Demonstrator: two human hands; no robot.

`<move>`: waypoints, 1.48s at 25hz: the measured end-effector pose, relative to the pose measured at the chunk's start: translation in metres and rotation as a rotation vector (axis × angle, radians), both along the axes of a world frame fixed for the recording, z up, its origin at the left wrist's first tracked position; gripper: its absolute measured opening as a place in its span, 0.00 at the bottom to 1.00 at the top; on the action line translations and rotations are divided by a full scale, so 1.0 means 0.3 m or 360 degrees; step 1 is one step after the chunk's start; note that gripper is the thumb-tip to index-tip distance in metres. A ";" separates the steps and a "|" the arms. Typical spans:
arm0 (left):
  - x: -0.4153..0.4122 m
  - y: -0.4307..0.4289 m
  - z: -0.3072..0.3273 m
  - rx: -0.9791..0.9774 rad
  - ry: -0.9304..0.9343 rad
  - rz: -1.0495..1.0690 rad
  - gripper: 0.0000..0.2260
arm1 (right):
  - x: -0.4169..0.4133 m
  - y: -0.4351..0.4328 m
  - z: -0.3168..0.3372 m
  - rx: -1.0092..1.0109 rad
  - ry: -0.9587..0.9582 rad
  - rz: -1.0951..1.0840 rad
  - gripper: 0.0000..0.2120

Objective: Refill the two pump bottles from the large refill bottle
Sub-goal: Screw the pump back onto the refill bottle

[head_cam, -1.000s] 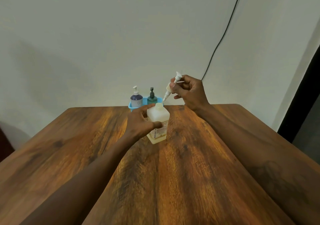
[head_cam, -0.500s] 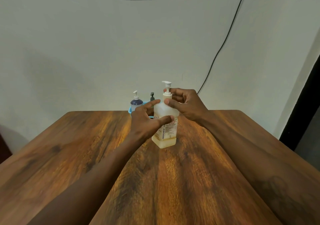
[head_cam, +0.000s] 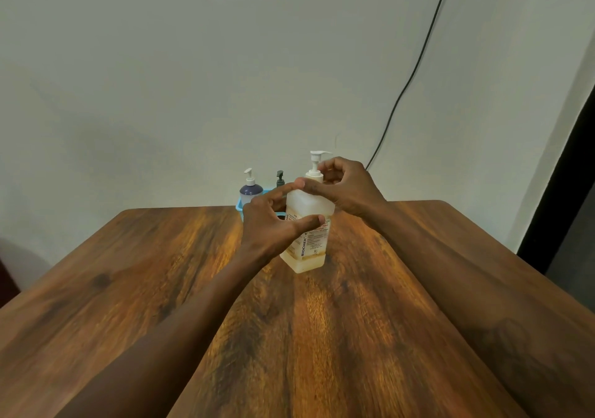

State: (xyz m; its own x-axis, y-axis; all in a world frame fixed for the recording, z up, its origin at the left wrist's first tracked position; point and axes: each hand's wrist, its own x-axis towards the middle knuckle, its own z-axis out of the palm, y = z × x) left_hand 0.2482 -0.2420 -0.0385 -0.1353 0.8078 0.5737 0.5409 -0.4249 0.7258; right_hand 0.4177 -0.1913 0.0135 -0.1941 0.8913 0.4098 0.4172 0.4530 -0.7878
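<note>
The large square refill bottle (head_cam: 308,240) stands upright on the wooden table (head_cam: 161,289), translucent white with a little yellowish liquid at its bottom and a printed label. Its white pump head (head_cam: 317,160) sits on the neck. My left hand (head_cam: 273,221) holds the bottle's body, thumb across the front and index finger along the shoulder. My right hand (head_cam: 347,189) grips the pump collar at the neck. Behind stand two small pump bottles, a purple one (head_cam: 250,189) and a dark green one (head_cam: 279,179).
The two small bottles stand in a light blue basket (head_cam: 239,205) at the table's far edge against the white wall. A black cable (head_cam: 415,63) runs down the wall behind my right hand. A dark doorway edge (head_cam: 566,173) is at the right.
One second ago my right hand held the pump head lifted clear of the open bottle. It has since set the pump into the neck and now grips the collar; the bottle stands more upright.
</note>
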 end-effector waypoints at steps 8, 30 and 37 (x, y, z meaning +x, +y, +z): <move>-0.021 -0.008 0.015 -0.0050 -0.0030 -0.0116 0.31 | 0.016 -0.001 -0.010 0.0031 0.0296 0.0290 0.19; -0.009 -0.029 0.035 0.0000 0.0133 -0.0072 0.28 | -0.032 -0.018 0.015 -0.0105 0.0154 -0.0121 0.31; -0.039 -0.009 0.051 -0.0005 0.0069 -0.0046 0.29 | 0.004 -0.001 0.032 -0.0469 0.0544 0.0590 0.15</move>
State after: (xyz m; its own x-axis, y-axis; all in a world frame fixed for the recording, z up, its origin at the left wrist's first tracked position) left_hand 0.2366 -0.2446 -0.0233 -0.0870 0.8127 0.5761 0.5596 -0.4386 0.7032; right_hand 0.4190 -0.1916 0.0232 -0.4154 0.8749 0.2489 -0.0276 0.2614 -0.9648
